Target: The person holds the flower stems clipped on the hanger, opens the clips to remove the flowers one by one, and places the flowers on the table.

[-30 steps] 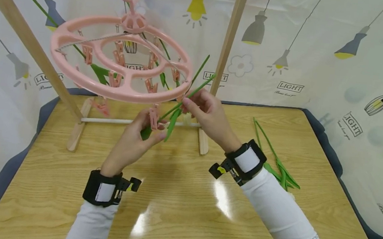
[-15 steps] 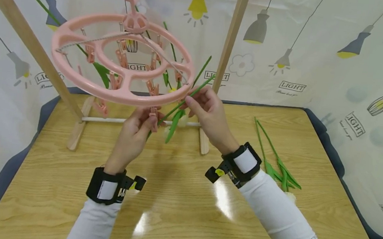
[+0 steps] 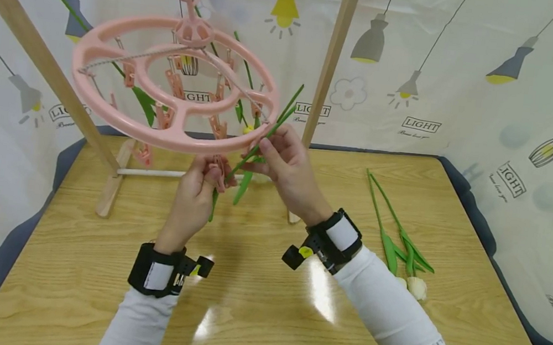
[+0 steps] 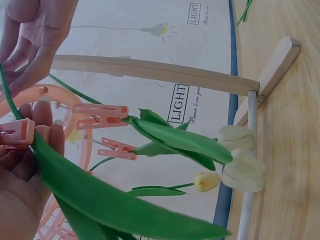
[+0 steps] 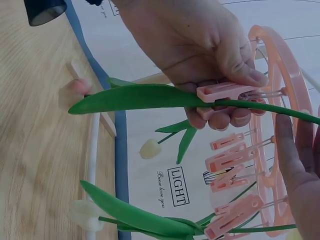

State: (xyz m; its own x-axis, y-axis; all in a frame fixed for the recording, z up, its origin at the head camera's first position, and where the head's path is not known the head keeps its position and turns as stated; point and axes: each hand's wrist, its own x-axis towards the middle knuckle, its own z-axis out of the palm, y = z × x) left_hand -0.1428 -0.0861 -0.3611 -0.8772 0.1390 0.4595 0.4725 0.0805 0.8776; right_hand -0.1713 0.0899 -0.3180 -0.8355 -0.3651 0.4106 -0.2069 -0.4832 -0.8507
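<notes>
My left hand (image 3: pixel 194 192) pinches a pink clothespin (image 5: pixel 220 94) that hangs from the round pink drying rack (image 3: pixel 179 140). My right hand (image 3: pixel 288 165) holds the green stem (image 3: pixel 259 147) of an artificial tulip just right of that clothespin. In the right wrist view the stem runs along the clothespin's mouth; whether it is clamped I cannot tell. The tulip's long leaf (image 5: pixel 135 98) points down toward the table, with a blurred pinkish bloom (image 5: pixel 75 94) at its end. Beside it, other clothespins (image 4: pixel 100 116) grip white tulips (image 4: pixel 242 170) and a yellow tulip (image 4: pixel 206 181).
A wooden stand with slanted posts (image 3: pixel 335 50) and a white crossbar (image 3: pixel 156 173) carries the rack. Loose white tulips (image 3: pixel 410 257) lie on the wooden table (image 3: pixel 264 304) to the right. A printed curtain (image 3: pixel 463 101) closes off the back and sides.
My left hand has risen from below the clothespin and taken hold of it. My right hand has shifted left with the stem, bringing it against the clothespin.
</notes>
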